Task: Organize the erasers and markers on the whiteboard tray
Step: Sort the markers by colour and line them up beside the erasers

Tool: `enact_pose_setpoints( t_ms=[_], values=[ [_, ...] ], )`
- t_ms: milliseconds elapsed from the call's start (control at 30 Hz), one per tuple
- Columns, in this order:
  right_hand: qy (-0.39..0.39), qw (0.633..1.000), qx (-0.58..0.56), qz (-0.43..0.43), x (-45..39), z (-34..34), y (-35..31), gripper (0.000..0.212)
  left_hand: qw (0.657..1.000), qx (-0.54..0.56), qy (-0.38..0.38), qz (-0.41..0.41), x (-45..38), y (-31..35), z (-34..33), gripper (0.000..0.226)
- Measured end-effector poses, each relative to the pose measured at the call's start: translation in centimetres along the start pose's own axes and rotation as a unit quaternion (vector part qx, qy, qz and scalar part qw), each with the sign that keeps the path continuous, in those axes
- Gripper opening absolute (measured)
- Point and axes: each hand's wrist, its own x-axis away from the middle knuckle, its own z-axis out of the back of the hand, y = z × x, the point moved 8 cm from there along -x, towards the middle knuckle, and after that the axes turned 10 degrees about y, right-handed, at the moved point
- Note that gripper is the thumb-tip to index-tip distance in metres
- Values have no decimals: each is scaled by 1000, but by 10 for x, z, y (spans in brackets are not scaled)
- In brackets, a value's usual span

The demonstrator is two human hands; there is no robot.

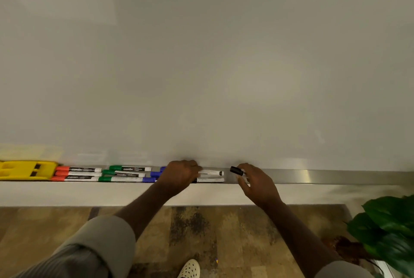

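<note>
Black-capped marker (pixel 238 171) pinched in right hand (pixel 255 182) over tray (pixel 313 177); left hand (pixel 179 174) curled, gripping white markers (pixel 211 173).

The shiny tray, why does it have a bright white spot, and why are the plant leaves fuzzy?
Head view: the bright patch is light glaring off the metal whiteboard tray; the plant sits at the frame's corner and looks smeared, likely motion blur; the wide lens also bends the tray's line slightly.

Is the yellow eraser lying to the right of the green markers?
No, the eraser lies at the tray's far left, beyond the red markers and green markers.
</note>
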Motion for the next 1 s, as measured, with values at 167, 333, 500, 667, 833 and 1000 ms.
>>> enact_pose_setpoints(
  t_ms=[167,333,500,667,833,1000],
  values=[
    [12,999,19,-45,20,20,25,35,1000,5,-20,-19,-25,29,-28,20],
    [7,996,68,-61,30,32,37,40,997,-14,-71,5,-26,27,-56,25],
    [21,995,92,-27,26,34,30,38,997,-13,-72,32,-22,18,-66,29],
    [47,987,144,44,5,29,11,29,997,-17,-64,33,-14,15,-58,20],
    [31,986,149,67,-16,8,-9,30,997,-17,-61,35,-2,9,-47,22],
    [3,987,132,91,-24,-16,-29,26,998,-15,8,65,13,-9,-18,15]
  ],
)
